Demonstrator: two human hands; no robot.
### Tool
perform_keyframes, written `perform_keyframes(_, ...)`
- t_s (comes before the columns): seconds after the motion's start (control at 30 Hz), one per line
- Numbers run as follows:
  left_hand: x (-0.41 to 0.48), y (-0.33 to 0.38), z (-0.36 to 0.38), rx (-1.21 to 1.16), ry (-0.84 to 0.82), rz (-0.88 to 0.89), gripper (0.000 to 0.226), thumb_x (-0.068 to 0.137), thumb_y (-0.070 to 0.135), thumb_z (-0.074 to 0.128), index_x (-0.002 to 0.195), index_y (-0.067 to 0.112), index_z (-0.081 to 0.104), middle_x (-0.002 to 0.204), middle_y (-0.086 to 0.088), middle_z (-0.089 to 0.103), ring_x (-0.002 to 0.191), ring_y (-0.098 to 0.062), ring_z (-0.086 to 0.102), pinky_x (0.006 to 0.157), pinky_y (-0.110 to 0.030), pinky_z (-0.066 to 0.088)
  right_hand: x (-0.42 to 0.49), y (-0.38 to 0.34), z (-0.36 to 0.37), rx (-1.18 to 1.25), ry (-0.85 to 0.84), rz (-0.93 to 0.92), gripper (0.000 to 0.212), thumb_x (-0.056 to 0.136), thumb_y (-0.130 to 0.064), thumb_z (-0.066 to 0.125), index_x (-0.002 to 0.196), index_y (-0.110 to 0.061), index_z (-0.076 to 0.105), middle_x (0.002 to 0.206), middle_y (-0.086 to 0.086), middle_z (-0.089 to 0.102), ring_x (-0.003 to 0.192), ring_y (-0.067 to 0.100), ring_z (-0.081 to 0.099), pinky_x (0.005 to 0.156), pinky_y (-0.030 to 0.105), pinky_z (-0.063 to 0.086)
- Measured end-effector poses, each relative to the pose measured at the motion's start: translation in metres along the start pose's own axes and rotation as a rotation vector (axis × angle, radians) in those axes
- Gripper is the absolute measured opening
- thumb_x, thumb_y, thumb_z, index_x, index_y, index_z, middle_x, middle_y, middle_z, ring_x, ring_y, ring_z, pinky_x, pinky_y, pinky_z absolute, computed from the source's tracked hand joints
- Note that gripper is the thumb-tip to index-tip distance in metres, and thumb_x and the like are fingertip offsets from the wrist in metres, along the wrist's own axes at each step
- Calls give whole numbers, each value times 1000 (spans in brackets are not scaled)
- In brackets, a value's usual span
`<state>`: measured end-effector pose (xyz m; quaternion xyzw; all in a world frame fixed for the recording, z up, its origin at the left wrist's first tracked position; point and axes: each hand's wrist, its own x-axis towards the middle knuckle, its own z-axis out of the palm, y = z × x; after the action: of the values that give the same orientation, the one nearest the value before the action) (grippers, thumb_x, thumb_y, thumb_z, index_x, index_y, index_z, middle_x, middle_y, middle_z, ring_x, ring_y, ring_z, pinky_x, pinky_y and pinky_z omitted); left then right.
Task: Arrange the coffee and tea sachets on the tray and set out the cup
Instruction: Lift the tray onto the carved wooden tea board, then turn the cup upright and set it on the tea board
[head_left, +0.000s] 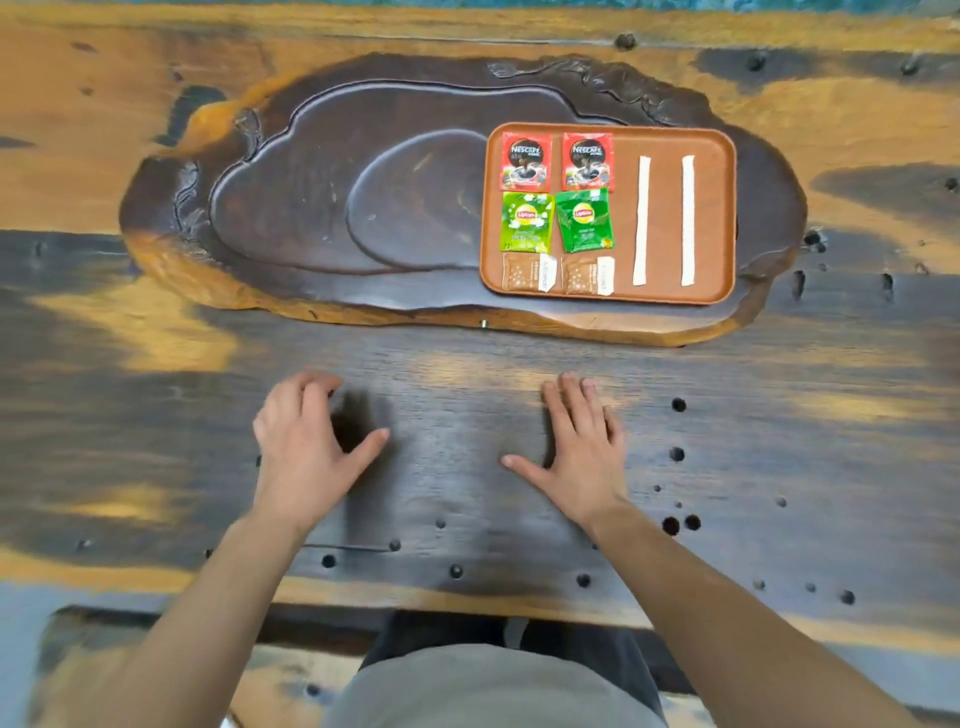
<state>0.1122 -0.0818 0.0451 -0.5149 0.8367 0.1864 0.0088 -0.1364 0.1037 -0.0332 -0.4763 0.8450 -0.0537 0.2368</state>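
Both the left hand (306, 441) and right hand (582, 447) rest empty and spread on the counter (467, 364), while 6 light, limp, slippery-looking sachets (525, 161) lie on the tray (722, 218), best pinched by an edge; no cup visible.

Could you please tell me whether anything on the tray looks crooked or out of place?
Mostly tidy. The darker green tea sachet sits slightly tilted beside its straighter neighbour, and no cup is in view. Both hands are empty, on the table.

A tea room: carved wooden tea board (311, 208) on slab table (779, 415).
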Motion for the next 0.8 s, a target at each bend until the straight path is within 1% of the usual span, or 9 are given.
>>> perform_keyframes(0.07, -11, -16, 2, 32, -13, -25, 84, 67, 63, 72, 131, 14, 48, 134, -10, 47, 131, -33, 42, 105, -55, 33, -2, -4, 6, -77, -39, -6, 110, 76, -91, 36, 158, -25, 4, 168, -1, 1, 153, 22, -10, 122, 54, 10)
perform_keyframes(0.1, -15, -22, 3, 42, -17, -37, 88, 65, 64, 75, 132, 15, 47, 135, -10, 47, 132, -32, 41, 107, -55, 32, -2, -5, 8, -100, -41, -6, 111, 76, -92, 34, 158, -25, 2, 168, -1, -1, 153, 22, -12, 122, 54, 10)
perform_keyframes(0.2, -23, -38, 9, 78, -53, -59, 95, 59, 64, 83, 132, 15, 46, 136, -9, 48, 135, -31, 41, 110, -53, 32, -3, -6, 8, -121, -36, -3, 110, 77, -92, 32, 158, -25, 0, 168, -2, -2, 153, 22, -13, 121, 55, 9)
perform_keyframes(0.27, -27, -48, 13, 95, -95, -48, 99, 56, 66, 83, 132, 15, 45, 136, -8, 49, 136, -29, 41, 111, -52, 31, -4, -7, 7, -122, -32, -1, 109, 78, -92, 30, 158, -25, 0, 168, -2, -3, 153, 21, -14, 122, 55, 9)
perform_keyframes(0.33, -31, -57, 16, 80, -133, -26, 103, 55, 63, 85, 135, 15, 42, 138, -8, 49, 135, -29, 42, 110, -52, 33, -4, -8, 6, -124, -32, -1, 109, 78, -92, 30, 158, -25, -1, 168, -2, -3, 152, 21, -15, 122, 55, 8)
perform_keyframes(0.47, -32, -67, 17, 1, -145, 17, 106, 54, 47, 93, 140, 16, 39, 138, -10, 46, 131, -32, 45, 107, -55, 38, -5, -9, 5, -125, -30, 4, 109, 77, -93, 29, 158, -26, -1, 168, -3, -2, 153, 20, -14, 122, 54, 9)
perform_keyframes(0.63, -29, -62, 23, -96, -139, -11, 104, 55, 43, 93, 140, 18, 40, 136, -10, 39, 131, -32, 41, 108, -56, 36, -5, -9, 5, -127, -27, 4, 109, 77, -93, 28, 158, -26, 0, 168, -3, -2, 153, 20, -14, 122, 54, 9)
perform_keyframes(0.73, -26, -43, 24, -205, -147, -24, 103, 56, 44, 92, 141, 20, 39, 135, -3, 35, 128, -25, 41, 112, -48, 34, -5, -9, 5, -124, -25, 2, 109, 77, -93, 28, 158, -26, 0, 168, -3, -3, 153, 20, -14, 122, 54, 9)
perform_keyframes(0.8, -22, -26, 25, -342, -167, -32, 99, 57, 43, 91, 138, 23, 37, 132, 1, 39, 124, -19, 45, 109, -40, 38, -5, -8, 5, -115, -21, 1, 109, 77, -93, 28, 158, -26, 0, 168, -3, -2, 153, 20, -13, 122, 54, 9)
